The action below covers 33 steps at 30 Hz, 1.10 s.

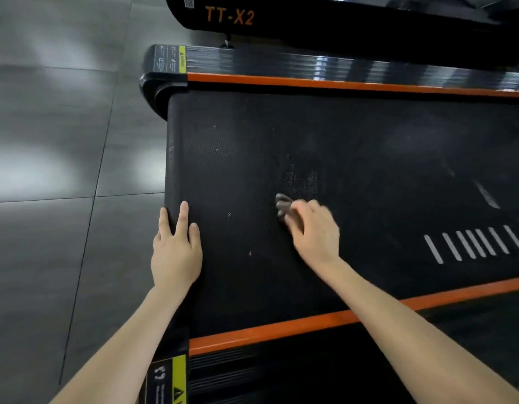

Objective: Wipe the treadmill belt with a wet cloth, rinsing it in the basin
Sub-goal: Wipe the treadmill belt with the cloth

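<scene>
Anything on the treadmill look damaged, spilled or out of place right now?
No damage or spill shows. The belt carries a pale speckled smear just beyond the cloth in the right hand, a pale streak farther right and scattered white specks: likely dirt not yet wiped. The basin is out of view.

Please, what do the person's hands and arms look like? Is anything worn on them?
Both forearms are bare as far as the frame shows, with no sleeves. The left hand and right hand have no gloves, and no ring, watch or bracelet is visible.
</scene>
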Tool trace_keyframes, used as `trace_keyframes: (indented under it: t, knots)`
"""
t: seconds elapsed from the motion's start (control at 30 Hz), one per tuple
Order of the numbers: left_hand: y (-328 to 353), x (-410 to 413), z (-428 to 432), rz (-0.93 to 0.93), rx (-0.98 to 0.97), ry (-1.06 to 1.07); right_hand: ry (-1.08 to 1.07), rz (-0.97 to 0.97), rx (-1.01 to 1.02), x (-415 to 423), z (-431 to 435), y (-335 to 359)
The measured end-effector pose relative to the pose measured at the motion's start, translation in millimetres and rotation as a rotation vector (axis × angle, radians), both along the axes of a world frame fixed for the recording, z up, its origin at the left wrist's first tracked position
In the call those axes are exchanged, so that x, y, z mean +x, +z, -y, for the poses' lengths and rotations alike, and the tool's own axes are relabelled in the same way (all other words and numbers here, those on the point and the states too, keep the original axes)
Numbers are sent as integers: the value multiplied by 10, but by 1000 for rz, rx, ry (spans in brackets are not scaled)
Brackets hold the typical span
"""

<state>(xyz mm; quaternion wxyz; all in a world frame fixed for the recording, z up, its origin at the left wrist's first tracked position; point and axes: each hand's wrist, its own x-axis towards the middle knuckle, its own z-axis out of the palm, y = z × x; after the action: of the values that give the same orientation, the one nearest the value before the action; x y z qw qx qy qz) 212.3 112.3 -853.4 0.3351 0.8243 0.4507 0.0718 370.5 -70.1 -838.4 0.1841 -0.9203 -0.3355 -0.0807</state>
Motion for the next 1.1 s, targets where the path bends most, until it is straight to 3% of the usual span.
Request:
trace_keyframes:
  t: [0.17,0.27,0.4,0.63,0.77,0.93,1.1]
  knots:
    - [-1,-7,-29,34,-5,-20,359,-7,-63,-467,400,82]
    - [-8,-16,-33,43,-12,-18,260,68,-80,-103,48,78]
    - [-28,-20,-47,45,-11,-20,26,-44,-12,-7,-765,22]
    - [-45,-27,-42,53,-6,-9,460,-29,-52,-740,-97,39]
    - [-37,-20,-29,48,18,-16,505,73,-60,-542,-307,11]
    - [-33,-9,-41,36,5,-5,277,10,-27,-230,-1031,2]
    - [-24,-20,-44,33,15,-13,485,-45,12,-654,-251,7]
